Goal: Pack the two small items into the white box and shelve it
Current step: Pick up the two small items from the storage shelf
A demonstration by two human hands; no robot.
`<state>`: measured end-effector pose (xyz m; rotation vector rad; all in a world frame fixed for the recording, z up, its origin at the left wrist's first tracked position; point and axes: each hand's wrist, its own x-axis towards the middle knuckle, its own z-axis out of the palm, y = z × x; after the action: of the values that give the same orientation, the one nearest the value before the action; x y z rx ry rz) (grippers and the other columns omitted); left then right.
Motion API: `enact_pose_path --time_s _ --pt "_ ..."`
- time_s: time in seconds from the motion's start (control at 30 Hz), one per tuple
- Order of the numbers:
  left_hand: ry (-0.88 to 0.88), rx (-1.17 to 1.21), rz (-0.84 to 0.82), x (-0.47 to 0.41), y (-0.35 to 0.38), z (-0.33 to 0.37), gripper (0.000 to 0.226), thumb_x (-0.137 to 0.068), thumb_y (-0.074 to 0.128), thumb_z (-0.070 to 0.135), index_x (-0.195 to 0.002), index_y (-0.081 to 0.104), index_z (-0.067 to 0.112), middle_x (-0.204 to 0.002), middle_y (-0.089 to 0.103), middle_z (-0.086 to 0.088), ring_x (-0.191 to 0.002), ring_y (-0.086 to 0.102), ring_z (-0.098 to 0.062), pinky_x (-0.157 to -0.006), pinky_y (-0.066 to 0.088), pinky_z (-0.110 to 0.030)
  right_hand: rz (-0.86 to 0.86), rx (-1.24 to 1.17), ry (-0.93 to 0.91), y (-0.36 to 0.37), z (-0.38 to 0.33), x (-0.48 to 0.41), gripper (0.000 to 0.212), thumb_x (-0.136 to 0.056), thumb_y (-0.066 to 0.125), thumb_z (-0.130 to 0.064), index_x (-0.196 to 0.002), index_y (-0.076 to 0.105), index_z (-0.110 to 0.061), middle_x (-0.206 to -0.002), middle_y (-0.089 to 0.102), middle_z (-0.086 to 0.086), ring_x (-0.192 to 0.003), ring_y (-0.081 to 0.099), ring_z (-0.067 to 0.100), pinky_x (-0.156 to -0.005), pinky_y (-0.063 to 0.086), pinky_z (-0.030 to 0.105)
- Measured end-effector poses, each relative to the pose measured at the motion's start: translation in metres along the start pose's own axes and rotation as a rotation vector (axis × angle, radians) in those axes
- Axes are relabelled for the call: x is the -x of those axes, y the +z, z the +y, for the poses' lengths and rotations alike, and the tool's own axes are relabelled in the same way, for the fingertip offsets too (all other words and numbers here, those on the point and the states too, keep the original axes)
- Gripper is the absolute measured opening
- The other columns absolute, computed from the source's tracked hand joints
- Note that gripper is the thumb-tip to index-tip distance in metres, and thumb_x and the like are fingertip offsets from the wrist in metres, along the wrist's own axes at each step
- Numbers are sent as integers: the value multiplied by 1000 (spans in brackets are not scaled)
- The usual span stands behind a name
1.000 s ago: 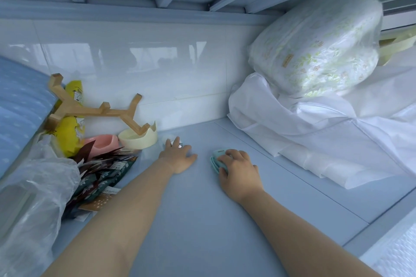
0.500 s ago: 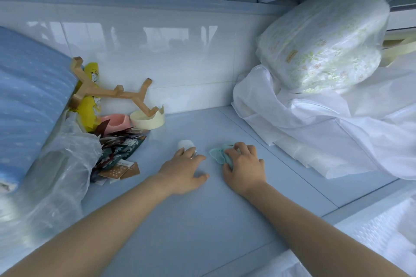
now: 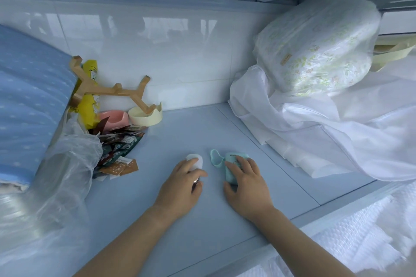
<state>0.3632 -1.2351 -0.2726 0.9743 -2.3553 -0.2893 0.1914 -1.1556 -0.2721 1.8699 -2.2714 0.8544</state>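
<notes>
Your L hand curls round the white item, R hand grips the teal item, long axis pointing away from you; both on pale-blue shelf, tiled wall behind

On the pale blue shelf the left hand curls over a small white round item, fingertips on its top, with a bit of shiny metal showing beside the thumb. The right hand grips a teal case; its loop juts out just left of those fingers. Beyond and left of the left fingers lie dark sachets, a cream bowl and a wooden rack. Well apart to the right of the right fingers, white cloth carries a plastic-wrapped floral pack.
</notes>
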Motion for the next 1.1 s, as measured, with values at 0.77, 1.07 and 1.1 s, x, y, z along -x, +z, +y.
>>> enact_pose_path --time_s 0.77,1.07,1.1 --pt "-16 -14 71 7 -3 12 24 -78 68 31 -101 68 32 -126 56 11 -110 55 -12 -75 51 -30 55 73 177 -5 -7 9 45 -79 48 -36 -124 51 -34 -142 38 1 -121 40 26 -88 41 36" --pt "-58 2 79 0 -6 30 18 -68 67 17 -78 72 32 -111 65 17 -92 63 -12 -65 46 -23 79 102 334 -21 6 21 43 -78 48 -29 -121 50 -29 -141 35 3 -117 41 29 -84 40 38" --pt "-68 20 84 -3 -3 35 17 -69 66 19 -78 72 32 -110 64 19 -93 63 -10 -66 45 -21 77 119 370 -24 9 22 43 -77 48 -30 -120 50 -29 -141 33 4 -116 40 29 -83 39 38"
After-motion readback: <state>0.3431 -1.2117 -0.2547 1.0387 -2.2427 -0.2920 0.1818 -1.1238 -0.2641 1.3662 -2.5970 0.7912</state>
